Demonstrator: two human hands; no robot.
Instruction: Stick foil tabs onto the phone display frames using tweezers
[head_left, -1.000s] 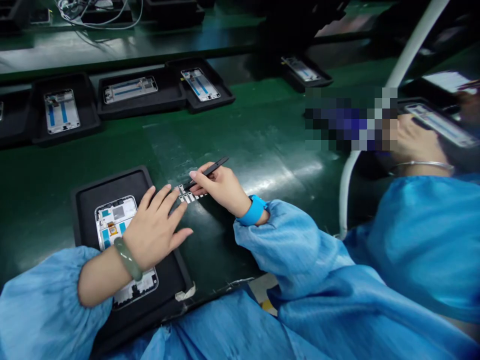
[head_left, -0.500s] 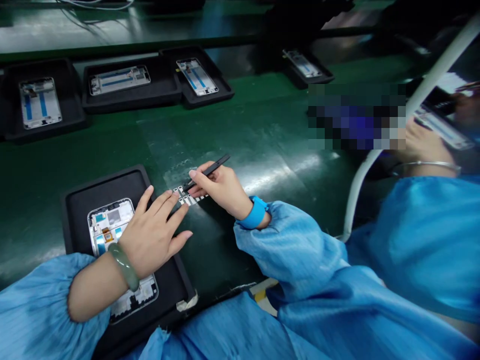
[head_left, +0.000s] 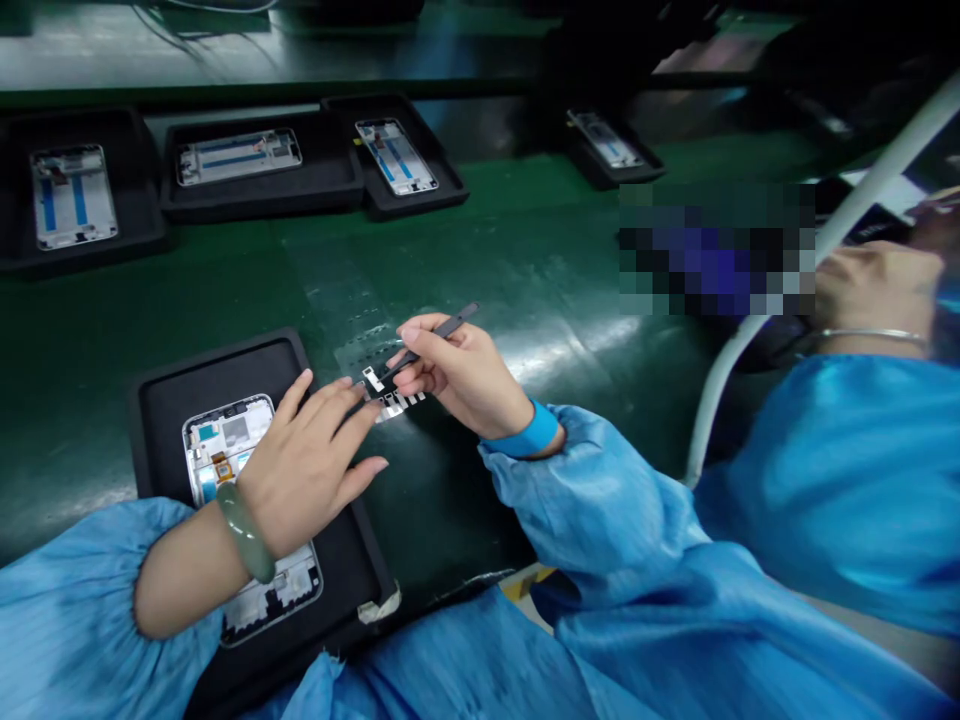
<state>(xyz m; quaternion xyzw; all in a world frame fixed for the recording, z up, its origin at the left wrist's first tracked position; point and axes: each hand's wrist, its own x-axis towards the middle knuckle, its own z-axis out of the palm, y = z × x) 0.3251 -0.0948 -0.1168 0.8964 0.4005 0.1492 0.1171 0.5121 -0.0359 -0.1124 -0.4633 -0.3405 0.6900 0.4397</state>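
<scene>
My right hand (head_left: 469, 370) is closed around dark tweezers (head_left: 457, 320), their tips pointing down and left. At the tips shows a small white piece with a dark rectangle at one end (head_left: 373, 378), probably a sticker; whether the tips grip it I cannot tell. Below it, a strip of similar small white pieces (head_left: 401, 402) lies on the green bench. My left hand (head_left: 304, 465) is open, fingers spread, its fingertips at the left edge of the strip. Its palm and wrist partly cover a phone frame (head_left: 199, 435) in a black tray (head_left: 165, 400).
Along the back stand several black trays (head_left: 330, 180) holding phone frames (head_left: 397, 158). A pale curved tube (head_left: 724, 385) rises on the right. Beyond it is a co-worker's hand (head_left: 874, 290) and blue sleeve (head_left: 862, 460). The green bench (head_left: 465, 510) has a front edge near my lap.
My right hand and the tweezers have shifted slightly right. The small white piece at the tips now stands apart from the strip. My left hand has stayed almost in place.
</scene>
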